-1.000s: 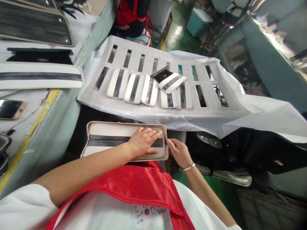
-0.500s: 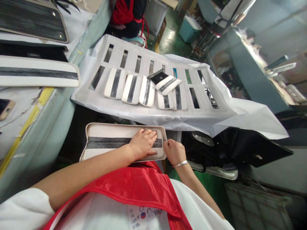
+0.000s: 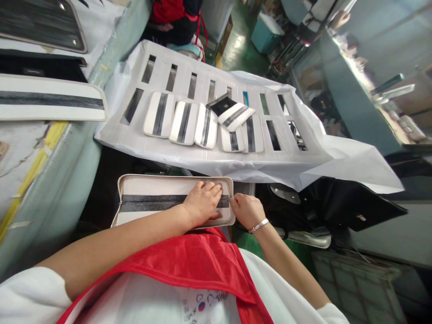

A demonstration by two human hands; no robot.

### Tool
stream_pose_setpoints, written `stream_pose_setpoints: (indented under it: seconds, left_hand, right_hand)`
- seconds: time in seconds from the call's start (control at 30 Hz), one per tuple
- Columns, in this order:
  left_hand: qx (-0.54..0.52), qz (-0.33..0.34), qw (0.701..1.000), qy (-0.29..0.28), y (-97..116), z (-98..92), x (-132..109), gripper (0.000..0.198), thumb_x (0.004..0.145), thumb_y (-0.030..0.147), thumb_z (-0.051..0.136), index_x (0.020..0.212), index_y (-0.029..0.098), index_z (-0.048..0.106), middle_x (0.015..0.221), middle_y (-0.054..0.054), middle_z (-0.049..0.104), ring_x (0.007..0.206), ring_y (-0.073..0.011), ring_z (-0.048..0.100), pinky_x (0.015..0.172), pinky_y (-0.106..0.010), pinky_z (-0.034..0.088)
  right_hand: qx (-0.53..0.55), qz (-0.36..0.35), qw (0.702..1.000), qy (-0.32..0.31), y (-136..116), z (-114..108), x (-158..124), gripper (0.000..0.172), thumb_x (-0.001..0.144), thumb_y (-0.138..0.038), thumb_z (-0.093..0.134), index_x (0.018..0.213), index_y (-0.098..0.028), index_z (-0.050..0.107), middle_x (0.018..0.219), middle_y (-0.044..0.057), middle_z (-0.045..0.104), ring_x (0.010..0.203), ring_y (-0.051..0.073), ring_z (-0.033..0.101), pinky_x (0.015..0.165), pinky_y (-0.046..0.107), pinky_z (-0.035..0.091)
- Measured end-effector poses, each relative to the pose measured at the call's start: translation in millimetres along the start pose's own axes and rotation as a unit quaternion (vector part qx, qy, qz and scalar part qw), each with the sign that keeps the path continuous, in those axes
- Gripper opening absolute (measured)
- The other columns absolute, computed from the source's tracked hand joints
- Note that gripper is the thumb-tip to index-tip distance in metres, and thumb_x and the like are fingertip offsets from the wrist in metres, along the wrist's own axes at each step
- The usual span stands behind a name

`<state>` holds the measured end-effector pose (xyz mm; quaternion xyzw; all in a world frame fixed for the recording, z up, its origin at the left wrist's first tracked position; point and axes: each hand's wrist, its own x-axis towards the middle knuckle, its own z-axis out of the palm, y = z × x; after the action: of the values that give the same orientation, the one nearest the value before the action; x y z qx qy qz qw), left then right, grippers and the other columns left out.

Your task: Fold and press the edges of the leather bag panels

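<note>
A long white panel with raised edges and a dark grey stripe point(image 3: 145, 203) lies across my lap. My left hand point(image 3: 202, 204) rests flat on its right part, fingers spread over the stripe. At the panel's right end, my right hand point(image 3: 248, 210) is closed at the rim near the end of the stripe; what its fingertips pinch is too small to make out. Past the panel, several smaller white striped pieces point(image 3: 183, 122) lie side by side on a paper-covered rack point(image 3: 202, 155), one of them with a black flap point(image 3: 221, 106) tilted over the others.
On the left table point(image 3: 81, 148) lie another long striped panel point(image 3: 50, 108) and a dark board point(image 3: 40, 22). Black bags point(image 3: 340, 204) stand under the rack's right side. A person in red point(image 3: 170, 11) sits beyond the rack. A workbench point(image 3: 374, 112) runs along the right.
My right hand has shifted slightly right, its wrist turned a little. My left hand stays flat on the panel. The view has moved slightly, and a distant hand now shows at the upper right.
</note>
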<state>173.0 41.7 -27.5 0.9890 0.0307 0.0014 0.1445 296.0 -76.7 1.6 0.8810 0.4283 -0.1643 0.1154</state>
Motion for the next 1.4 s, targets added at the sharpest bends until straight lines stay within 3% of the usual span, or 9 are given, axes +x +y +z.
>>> stream_pose_setpoints:
  seconds: [0.17, 0.27, 0.57, 0.87, 1.03, 1.1, 1.23, 1.3, 1.4]
  left_hand:
    - [0.0, 0.0, 1.0, 0.012, -0.6, 0.7, -0.8, 0.062, 0.078, 0.054, 0.054, 0.124, 0.012, 0.05, 0.131, -0.011, 0.049, 0.112, -0.0262, 0.041, 0.09, -0.041, 0.032]
    - [0.0, 0.001, 1.0, 0.021, -0.7, 1.1, -1.2, 0.063, 0.078, 0.054, 0.055, 0.123, 0.011, 0.049, 0.129, -0.01, 0.05, 0.111, -0.0257, 0.042, 0.089, -0.041, 0.033]
    - [0.005, 0.001, 1.0, 0.009, -0.3, 1.4, -1.5, 0.058, 0.08, 0.052, 0.052, 0.124, 0.013, 0.05, 0.134, -0.01, 0.046, 0.114, -0.0262, 0.04, 0.091, -0.04, 0.032]
    - [0.009, -0.001, 1.0, -0.001, -0.2, 1.1, -0.1, 0.062, 0.081, 0.052, 0.051, 0.126, 0.009, 0.048, 0.136, -0.01, 0.044, 0.116, -0.0254, 0.038, 0.093, -0.04, 0.032]
    - [0.017, 0.0, 1.0, -0.009, 1.7, -0.5, 0.3, 0.063, 0.082, 0.052, 0.049, 0.127, 0.008, 0.047, 0.136, -0.01, 0.044, 0.117, -0.0257, 0.037, 0.094, -0.041, 0.032]
    - [0.018, 0.001, 1.0, -0.011, 2.1, -0.8, -0.3, 0.062, 0.082, 0.052, 0.049, 0.126, 0.008, 0.048, 0.135, -0.01, 0.045, 0.116, -0.0257, 0.038, 0.093, -0.041, 0.033]
    - [0.018, 0.001, 1.0, -0.002, 2.0, -1.2, -1.8, 0.061, 0.081, 0.052, 0.05, 0.125, 0.009, 0.049, 0.134, -0.01, 0.046, 0.115, -0.0254, 0.038, 0.091, -0.041, 0.034]
    - [0.02, 0.001, 1.0, 0.0, 1.8, -1.5, -2.0, 0.062, 0.081, 0.052, 0.05, 0.125, 0.009, 0.048, 0.135, -0.01, 0.045, 0.115, -0.0255, 0.038, 0.091, -0.041, 0.034]
    - [0.025, 0.001, 1.0, -0.006, 1.9, -1.5, -1.5, 0.064, 0.08, 0.053, 0.05, 0.126, 0.009, 0.047, 0.135, -0.011, 0.045, 0.115, -0.0257, 0.038, 0.092, -0.041, 0.034]
  right_hand:
    - [0.187, -0.085, 0.976, -0.065, 23.5, 4.7, 0.0, 0.031, 0.081, -0.043, 0.05, 0.066, -0.018, 0.058, 0.061, 0.0, 0.061, 0.056, 0.012, 0.052, 0.051, 0.023, 0.029]
    - [0.25, -0.072, 0.963, -0.075, 28.6, 9.7, -0.9, 0.026, 0.079, -0.04, 0.051, 0.069, -0.018, 0.059, 0.063, 0.0, 0.061, 0.057, 0.012, 0.052, 0.051, 0.022, 0.03]
    - [0.141, 0.019, 0.99, -0.012, 7.5, -0.3, -3.0, 0.03, 0.081, -0.03, 0.044, 0.056, -0.019, 0.057, 0.056, 0.002, 0.061, 0.054, 0.012, 0.053, 0.053, 0.022, 0.03]
    - [0.124, 0.011, 0.992, -0.02, 6.3, -5.1, 5.9, 0.03, 0.079, -0.028, 0.045, 0.051, -0.018, 0.053, 0.051, 0.001, 0.06, 0.052, 0.011, 0.053, 0.052, 0.023, 0.029]
    - [0.144, 0.002, 0.987, -0.068, 7.1, -10.0, 11.7, 0.029, 0.078, -0.028, 0.048, 0.052, -0.018, 0.051, 0.048, 0.002, 0.059, 0.05, 0.011, 0.054, 0.05, 0.023, 0.031]
    - [0.229, 0.0, 0.965, -0.128, 13.5, -9.1, 12.4, 0.03, 0.081, -0.032, 0.047, 0.056, -0.017, 0.052, 0.051, 0.001, 0.06, 0.05, 0.011, 0.056, 0.049, 0.021, 0.035]
    - [0.443, 0.026, 0.86, -0.251, 27.0, -5.1, 13.5, 0.024, 0.083, -0.032, 0.05, 0.067, -0.015, 0.055, 0.058, 0.001, 0.062, 0.055, 0.011, 0.06, 0.053, 0.021, 0.047]
    - [0.491, 0.048, 0.833, -0.251, 29.9, -2.5, 14.9, 0.021, 0.079, -0.032, 0.058, 0.068, -0.014, 0.055, 0.058, 0.0, 0.062, 0.053, 0.01, 0.06, 0.052, 0.02, 0.049]
    - [0.517, 0.079, 0.82, -0.232, 29.3, 1.6, 17.5, 0.025, 0.07, -0.035, 0.069, 0.067, -0.014, 0.056, 0.056, -0.001, 0.062, 0.048, 0.009, 0.059, 0.047, 0.018, 0.048]
